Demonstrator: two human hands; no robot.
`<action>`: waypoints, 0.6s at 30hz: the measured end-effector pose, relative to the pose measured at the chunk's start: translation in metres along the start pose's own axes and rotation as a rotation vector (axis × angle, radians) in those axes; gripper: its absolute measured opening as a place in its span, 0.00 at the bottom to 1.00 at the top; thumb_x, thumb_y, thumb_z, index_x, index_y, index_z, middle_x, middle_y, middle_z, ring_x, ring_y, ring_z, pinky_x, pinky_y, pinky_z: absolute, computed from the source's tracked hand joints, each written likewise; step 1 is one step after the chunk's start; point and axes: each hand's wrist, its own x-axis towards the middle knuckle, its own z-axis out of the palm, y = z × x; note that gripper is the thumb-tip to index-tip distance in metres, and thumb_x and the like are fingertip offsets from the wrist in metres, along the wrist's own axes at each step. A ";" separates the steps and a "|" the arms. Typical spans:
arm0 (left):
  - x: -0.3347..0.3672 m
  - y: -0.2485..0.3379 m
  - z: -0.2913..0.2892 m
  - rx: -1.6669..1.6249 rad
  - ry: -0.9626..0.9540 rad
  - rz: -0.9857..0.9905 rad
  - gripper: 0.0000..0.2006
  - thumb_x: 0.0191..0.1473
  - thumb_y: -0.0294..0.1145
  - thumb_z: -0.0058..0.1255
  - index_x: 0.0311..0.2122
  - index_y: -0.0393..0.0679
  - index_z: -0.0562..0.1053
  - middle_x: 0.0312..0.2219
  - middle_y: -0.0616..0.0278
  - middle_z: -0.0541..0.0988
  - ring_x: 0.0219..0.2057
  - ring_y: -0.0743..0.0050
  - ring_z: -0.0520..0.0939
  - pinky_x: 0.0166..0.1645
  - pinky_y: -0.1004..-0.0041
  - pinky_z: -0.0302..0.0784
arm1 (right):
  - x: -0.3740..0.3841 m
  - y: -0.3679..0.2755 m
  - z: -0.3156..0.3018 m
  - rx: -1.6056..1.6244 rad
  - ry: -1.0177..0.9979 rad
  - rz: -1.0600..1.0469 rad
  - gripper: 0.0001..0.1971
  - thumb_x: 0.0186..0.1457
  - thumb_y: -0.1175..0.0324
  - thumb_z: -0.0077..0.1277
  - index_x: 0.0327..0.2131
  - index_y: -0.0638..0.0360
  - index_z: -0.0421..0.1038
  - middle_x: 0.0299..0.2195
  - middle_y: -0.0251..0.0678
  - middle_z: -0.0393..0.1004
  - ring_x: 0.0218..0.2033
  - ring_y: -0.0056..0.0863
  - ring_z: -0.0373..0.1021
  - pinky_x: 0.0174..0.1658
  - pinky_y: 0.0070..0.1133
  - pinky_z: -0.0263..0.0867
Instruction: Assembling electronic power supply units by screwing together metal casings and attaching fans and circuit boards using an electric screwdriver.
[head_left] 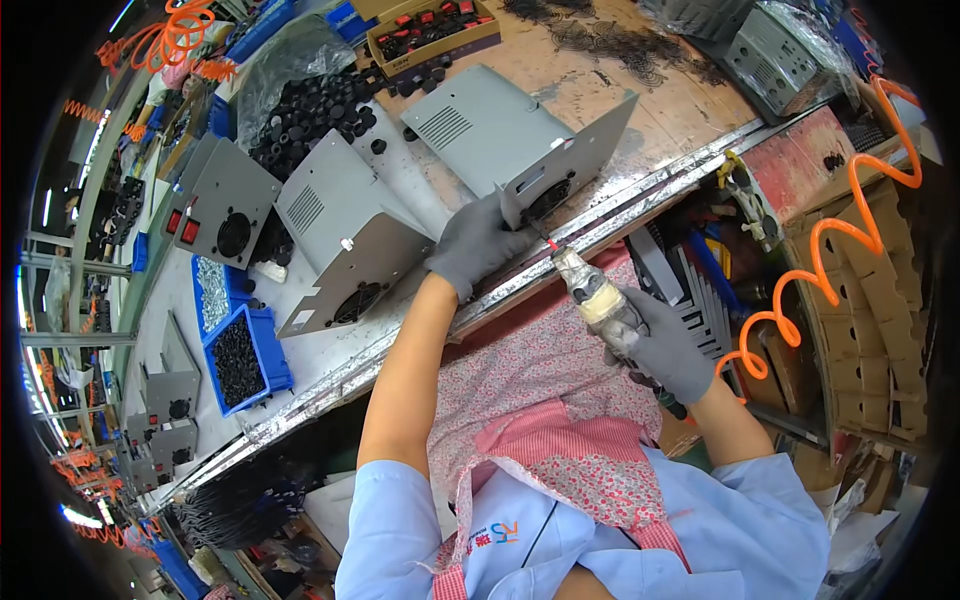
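My left hand (pixel 480 243), in a dark grey glove, is closed at the lower left edge of a bent grey metal casing panel (pixel 590 150). This panel stands upright with a slot and a black fan in it, and a vented section (pixel 465 120) lies behind it. My gloved right hand (pixel 665 345) is wrapped around a power screwdriver (pixel 598 300) with a worn, taped body. Its red-tipped bit points at the panel's lower edge, close to my left fingers. Whether a screw sits on the tip is too small to tell.
More grey casings (pixel 335 200) with fans stand to the left. Blue bins hold silver screws (pixel 211 290) and black small parts (pixel 238 365). Black caps (pixel 300 120) are heaped behind, beside a cardboard box (pixel 440 50) of red-and-black switches. An orange coiled hose (pixel 845 230) hangs at right.
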 end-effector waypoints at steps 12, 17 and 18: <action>-0.008 0.013 -0.001 0.020 0.072 -0.011 0.21 0.42 0.38 0.61 0.40 0.38 0.72 0.31 0.53 0.78 0.34 0.60 0.78 0.41 0.67 0.71 | -0.010 -0.039 0.000 0.395 -0.160 0.209 0.30 0.54 0.41 0.45 0.41 0.64 0.64 0.29 0.39 0.72 0.21 0.24 0.71 0.24 0.23 0.72; -0.015 0.014 0.005 -0.027 0.151 -0.023 0.23 0.43 0.40 0.59 0.44 0.40 0.71 0.32 0.54 0.78 0.35 0.63 0.78 0.42 0.68 0.71 | -0.010 -0.035 0.004 0.368 -0.152 0.145 0.29 0.54 0.42 0.45 0.40 0.64 0.65 0.29 0.39 0.72 0.20 0.23 0.71 0.23 0.21 0.71; -0.017 0.015 0.005 -0.036 0.155 -0.021 0.23 0.44 0.40 0.59 0.44 0.40 0.71 0.33 0.55 0.78 0.36 0.63 0.78 0.42 0.68 0.71 | -0.008 -0.035 0.003 0.346 -0.151 0.138 0.29 0.55 0.42 0.45 0.40 0.64 0.65 0.29 0.39 0.72 0.20 0.23 0.70 0.23 0.21 0.70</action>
